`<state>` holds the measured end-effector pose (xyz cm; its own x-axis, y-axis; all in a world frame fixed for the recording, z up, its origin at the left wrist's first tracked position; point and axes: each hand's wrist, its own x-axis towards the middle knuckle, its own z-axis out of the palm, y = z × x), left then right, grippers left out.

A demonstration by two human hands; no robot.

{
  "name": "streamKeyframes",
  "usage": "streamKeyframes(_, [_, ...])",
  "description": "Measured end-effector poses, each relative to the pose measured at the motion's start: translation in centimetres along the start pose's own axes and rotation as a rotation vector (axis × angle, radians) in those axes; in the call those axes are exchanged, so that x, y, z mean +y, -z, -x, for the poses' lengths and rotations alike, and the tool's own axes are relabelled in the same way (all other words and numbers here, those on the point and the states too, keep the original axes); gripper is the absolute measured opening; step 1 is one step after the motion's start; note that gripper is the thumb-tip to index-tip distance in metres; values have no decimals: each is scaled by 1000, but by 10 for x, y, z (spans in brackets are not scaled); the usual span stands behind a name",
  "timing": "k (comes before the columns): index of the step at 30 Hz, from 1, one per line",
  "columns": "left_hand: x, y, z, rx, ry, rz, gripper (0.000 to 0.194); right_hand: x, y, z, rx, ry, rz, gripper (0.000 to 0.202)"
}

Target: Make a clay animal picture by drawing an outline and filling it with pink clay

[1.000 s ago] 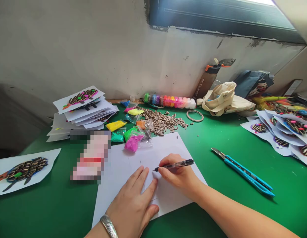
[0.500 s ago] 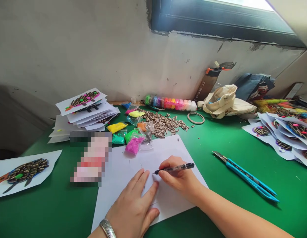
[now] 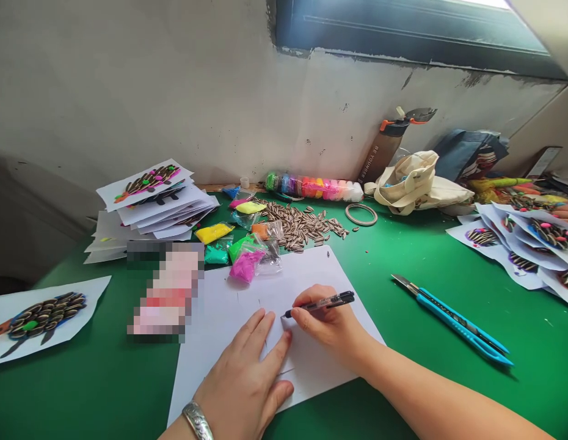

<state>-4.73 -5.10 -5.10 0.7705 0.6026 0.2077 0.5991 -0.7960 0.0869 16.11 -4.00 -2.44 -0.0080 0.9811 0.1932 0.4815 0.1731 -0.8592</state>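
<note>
A white sheet of paper [image 3: 211, 330] with a few thin dark lines lies on the green table. My left hand [image 3: 247, 373], with a silver bracelet at the wrist, rests flat on the sheet, fingers spread. To its right my right hand [image 3: 330, 324] grips a black pen [image 3: 327, 302], whose tip points at the paper just beyond my left index finger. Small bags of coloured clay, such as a pink one [image 3: 245, 265], touch the sheet's far edge. Striped sunflower seeds [image 3: 297, 223] are heaped behind it.
A blue utility knife [image 3: 453, 321], blade out, lies to the right. Stacked seed pictures stand at the left [image 3: 160, 211] and right [image 3: 531, 238]. Along the wall are a brown bottle [image 3: 380, 153] and a cloth bag [image 3: 412, 183]. Someone else's fingers [image 3: 567, 212] show at the right edge.
The view has shifted slightly. Another person's fingers have appeared at the right edge. My hands keep nearly the same places on the paper, the pen tilting slightly.
</note>
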Motion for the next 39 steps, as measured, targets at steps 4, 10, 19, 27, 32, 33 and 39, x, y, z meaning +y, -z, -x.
streamKeyframes(4, [0,0,-1,4,-3,-9,55,3,-1,1,33,10,-21,9])
streamKeyframes(10, [0,1,-2,-5,-1,-9,55,6,-2,2,63,-22,-38,12])
streamKeyframes(19, [2,2,0,-27,10,2,56,10,-1,6,84,-132,-11,19])
streamKeyframes(27, [-1,1,0,8,6,15,53,4,5,4,119,-198,-50,19])
streamKeyframes(32, [-3,0,0,33,-1,14,53,7,8,5,139,-181,-2,18])
streamKeyframes(33, [-3,-1,0,39,-3,12,53,9,9,5,145,-173,2,18])
streamKeyframes(39, [-6,-5,1,67,-30,-16,52,13,16,4,198,-245,5,21])
